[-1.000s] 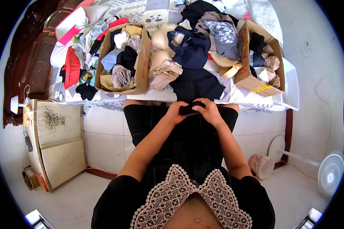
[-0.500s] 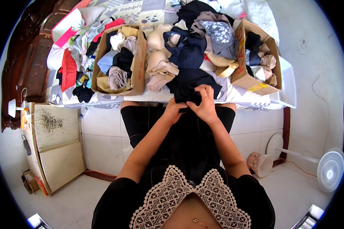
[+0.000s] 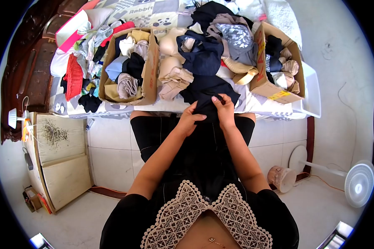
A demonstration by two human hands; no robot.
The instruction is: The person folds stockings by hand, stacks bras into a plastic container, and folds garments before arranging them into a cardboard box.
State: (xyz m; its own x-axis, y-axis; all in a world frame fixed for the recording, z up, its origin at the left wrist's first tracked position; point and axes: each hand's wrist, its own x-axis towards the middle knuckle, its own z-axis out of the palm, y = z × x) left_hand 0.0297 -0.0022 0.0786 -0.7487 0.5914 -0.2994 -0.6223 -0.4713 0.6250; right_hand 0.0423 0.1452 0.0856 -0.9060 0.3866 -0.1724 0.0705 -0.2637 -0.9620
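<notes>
A black cloth garment (image 3: pixel 210 89) lies over the bed's near edge, its exact kind hard to make out. My left hand (image 3: pixel 190 119) grips its near left side between thumb and fingers. On the right, my right hand (image 3: pixel 224 110) pinches the garment's edge between thumb and forefinger. Just beyond it spreads a dark navy garment (image 3: pixel 201 58). A beige folded garment (image 3: pixel 175 83) and beige bra cups (image 3: pixel 170 43) sit to the left, while a yellowish bra (image 3: pixel 241 70) and a grey patterned bra (image 3: pixel 237 36) lie to the right.
A cardboard box (image 3: pixel 152 70) of rolled clothes stands on the left, another cardboard box (image 3: pixel 260 79) on the right by a white plastic bin (image 3: pixel 313 89). A red basket (image 3: pixel 74 76) sits among loose clothes at far left. A white fan (image 3: pixel 358 184) stands on the floor.
My hands have moved slightly apart, the right one turning and shifting down. Between them the black garment is spread flatter than before, its bunched part opened out.
</notes>
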